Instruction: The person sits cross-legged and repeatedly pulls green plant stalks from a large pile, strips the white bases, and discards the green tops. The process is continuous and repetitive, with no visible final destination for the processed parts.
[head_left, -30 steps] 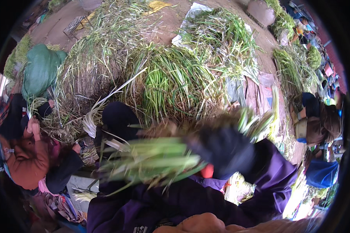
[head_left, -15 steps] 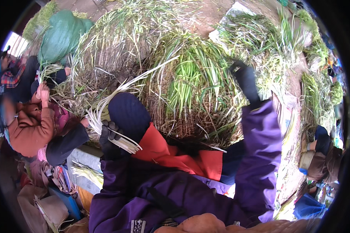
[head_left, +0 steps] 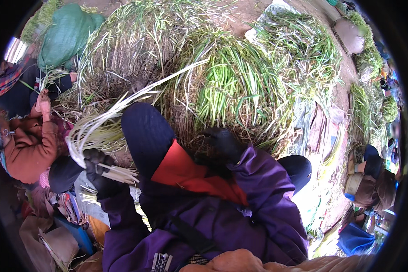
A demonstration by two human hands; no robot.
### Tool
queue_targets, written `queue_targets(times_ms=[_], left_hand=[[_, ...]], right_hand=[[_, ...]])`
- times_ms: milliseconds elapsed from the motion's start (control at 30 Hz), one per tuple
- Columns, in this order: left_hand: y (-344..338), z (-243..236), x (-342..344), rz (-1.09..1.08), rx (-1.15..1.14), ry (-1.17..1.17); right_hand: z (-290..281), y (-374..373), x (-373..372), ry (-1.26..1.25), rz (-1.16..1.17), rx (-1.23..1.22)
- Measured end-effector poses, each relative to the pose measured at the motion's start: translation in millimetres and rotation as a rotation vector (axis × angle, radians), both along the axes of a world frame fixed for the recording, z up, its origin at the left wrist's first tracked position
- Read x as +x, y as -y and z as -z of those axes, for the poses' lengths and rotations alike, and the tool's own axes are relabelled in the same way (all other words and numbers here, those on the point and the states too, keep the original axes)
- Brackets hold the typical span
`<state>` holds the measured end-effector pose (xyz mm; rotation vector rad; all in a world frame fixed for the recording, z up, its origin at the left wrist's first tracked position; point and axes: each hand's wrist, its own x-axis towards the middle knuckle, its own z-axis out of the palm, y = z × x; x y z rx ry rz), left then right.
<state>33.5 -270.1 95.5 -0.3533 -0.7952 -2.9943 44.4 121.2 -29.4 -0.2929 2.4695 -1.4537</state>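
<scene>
Slim stalks (head_left: 88,127) gripped by L hand (head_left: 99,165), fingers curled; R hand (head_left: 223,143) nr rooty pile (head_left: 235,86), fingers unclear; grn sack (head_left: 65,38), contents hidden.

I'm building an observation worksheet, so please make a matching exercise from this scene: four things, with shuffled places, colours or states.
1. left hand
2. right hand
3. large sack
4. lap cloth

A. red
B. at the brown lower edge of the leafy heap
C. green
D. closed around pale stalks

Pairs: 1-D, 2-B, 3-C, 4-A
</scene>
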Motion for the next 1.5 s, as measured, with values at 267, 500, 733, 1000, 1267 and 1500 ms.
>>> queue_targets(times_ms=[267, 500, 733, 1000, 1267, 1500], left_hand=[[33.6, -72.9, 14.3, -0.106, -0.067, -0.295], [38.2, -76.0, 18.6, -0.148, -0.063, -0.218], [-49.0, -0.4, 1.3, 0.252, -0.093, -0.045], [-143.1, 38.0, -2.5, 0.477, -0.140, 0.228], [-169.9, 72.3, -1.5, 0.569, -0.403, 0.368], [-173.4, 86.4, -5.0, 0.673, -0.359, 0.455]], right_hand=[[21.7, -22.6, 9.4, 0.300, 0.497, -0.423], [17.5, -73.2, 16.2, -0.394, 0.879, 0.565], [17.3, -69.2, 2.3, -0.284, 0.905, 0.857], [2.1, -60.5, -17.6, -0.035, 0.911, 0.953], [3.6, -46.4, -29.1, -0.192, 1.067, 1.157], [27.4, -52.1, -52.6, -0.104, 1.187, 1.201]])
